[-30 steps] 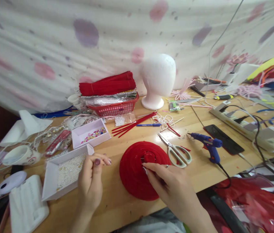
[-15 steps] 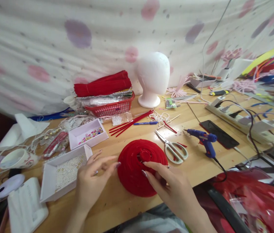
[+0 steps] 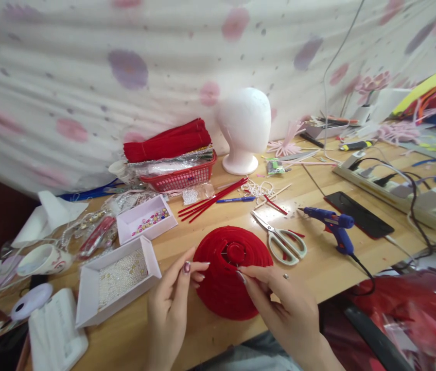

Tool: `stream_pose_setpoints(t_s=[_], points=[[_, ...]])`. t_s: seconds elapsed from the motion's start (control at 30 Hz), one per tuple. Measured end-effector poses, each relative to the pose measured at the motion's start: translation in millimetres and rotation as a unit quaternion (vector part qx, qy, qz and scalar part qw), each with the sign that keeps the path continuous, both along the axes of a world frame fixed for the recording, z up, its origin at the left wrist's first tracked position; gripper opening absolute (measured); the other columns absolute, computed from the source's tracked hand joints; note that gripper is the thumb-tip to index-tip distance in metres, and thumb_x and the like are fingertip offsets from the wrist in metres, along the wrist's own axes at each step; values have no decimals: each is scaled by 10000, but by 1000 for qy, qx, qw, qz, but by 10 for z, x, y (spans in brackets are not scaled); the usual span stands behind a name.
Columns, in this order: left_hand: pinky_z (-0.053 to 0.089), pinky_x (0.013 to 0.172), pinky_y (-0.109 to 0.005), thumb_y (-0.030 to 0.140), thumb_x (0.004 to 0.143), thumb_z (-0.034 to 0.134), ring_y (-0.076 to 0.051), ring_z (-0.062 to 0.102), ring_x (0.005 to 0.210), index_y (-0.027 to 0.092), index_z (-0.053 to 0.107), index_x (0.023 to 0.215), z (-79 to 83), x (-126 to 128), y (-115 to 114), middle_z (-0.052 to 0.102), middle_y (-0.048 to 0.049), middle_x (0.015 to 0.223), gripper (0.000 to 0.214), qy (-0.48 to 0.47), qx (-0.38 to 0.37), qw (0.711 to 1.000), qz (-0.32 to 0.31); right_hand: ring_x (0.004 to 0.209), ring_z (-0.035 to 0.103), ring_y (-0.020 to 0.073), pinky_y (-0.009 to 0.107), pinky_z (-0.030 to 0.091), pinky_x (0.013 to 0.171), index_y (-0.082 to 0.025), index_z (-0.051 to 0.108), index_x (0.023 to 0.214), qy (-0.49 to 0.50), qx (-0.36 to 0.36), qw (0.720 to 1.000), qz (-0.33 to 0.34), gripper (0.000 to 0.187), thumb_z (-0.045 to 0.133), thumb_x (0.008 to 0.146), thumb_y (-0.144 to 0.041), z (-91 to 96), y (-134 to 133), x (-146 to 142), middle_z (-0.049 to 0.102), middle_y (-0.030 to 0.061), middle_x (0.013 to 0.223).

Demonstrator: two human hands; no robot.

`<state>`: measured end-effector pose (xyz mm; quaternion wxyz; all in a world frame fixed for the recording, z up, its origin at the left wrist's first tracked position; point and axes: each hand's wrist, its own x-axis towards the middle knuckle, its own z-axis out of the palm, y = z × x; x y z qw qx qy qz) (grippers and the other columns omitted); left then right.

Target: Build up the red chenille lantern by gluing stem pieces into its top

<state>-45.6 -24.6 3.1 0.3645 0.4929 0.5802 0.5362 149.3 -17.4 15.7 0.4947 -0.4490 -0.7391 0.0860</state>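
Observation:
A round, domed piece of coiled red fuzzy stems [image 3: 229, 304] lies on the table in front of me. At its top, a small red disc sits inside a ring-shaped gap crossed by thin wires. My right hand [image 3: 283, 304] reaches over the piece from the right, thumb and forefinger pinched together at the lower edge of that gap; whatever is between the fingertips is too small to make out. My left hand [image 3: 175, 299] is by the left side of the piece, its fingers apart and holding nothing I can see.
Scissors [image 3: 285, 247] and a blue glue gun [image 3: 331, 222] lie to the right, beyond them a phone [image 3: 356, 214] and a power strip [image 3: 395, 193]. Left are boxes of pearls [image 3: 86, 296] and gems [image 3: 125, 232]. Behind stand a red basket [image 3: 182, 178] and a white foam head [image 3: 246, 123].
The view has shifted slightly, so the table things appear a little further right and lower. My left hand has turned more upright beside the red piece; my right hand keeps its pinch near the centre.

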Motion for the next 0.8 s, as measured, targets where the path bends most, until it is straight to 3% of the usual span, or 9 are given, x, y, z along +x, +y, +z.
stream_pose_setpoints(t_s=[0.07,0.13,0.23,0.33,0.5,0.67,0.8], points=[[574,472,-193,506,921,653,-163,737,672,214,719,1226,56,94,1,805,-104,1027,427,-127,-65,990,-17,458,552,82,201,423,460,-201,664,964,19,16,1000,13,117,583,944,-118,38,1,-17,672,-35,631],[446,311,-147,577,847,715,-135,690,529,169,745,1147,128,171,12,798,-140,1020,508,-239,-135,960,-61,460,552,79,188,424,456,-192,659,955,36,25,998,38,102,588,944,-120,64,2,-35,656,-37,613],[312,236,-101,611,759,785,-62,567,353,120,769,935,226,227,27,796,-146,934,522,-349,-202,907,-120,485,574,78,176,434,466,-184,656,962,44,23,996,68,98,591,943,-112,76,-15,-56,664,-26,627],[288,241,-71,501,751,842,-17,512,324,119,755,815,259,228,34,780,-85,845,397,-420,-202,871,-156,480,570,77,174,438,471,-182,649,956,52,18,995,83,97,595,936,-105,72,-53,-74,666,-24,626],[289,267,-21,294,734,894,59,327,338,149,759,783,194,219,7,682,30,770,205,-554,-187,792,-174,518,599,80,176,486,519,-184,654,1035,87,-24,989,114,150,609,913,-108,93,-101,-116,696,-10,698],[296,271,-19,291,727,901,67,139,349,156,764,773,139,249,-59,593,67,731,198,-584,-172,769,-196,727,691,98,161,545,638,-193,672,1050,136,-38,971,194,195,628,905,-71,111,-82,-183,724,24,840],[242,269,-3,238,733,897,55,121,358,164,756,776,167,201,-76,550,85,677,166,-615,-154,750,-189,736,685,92,152,541,663,-192,681,953,154,-60,965,204,134,617,920,-78,95,-73,-218,714,16,812]])
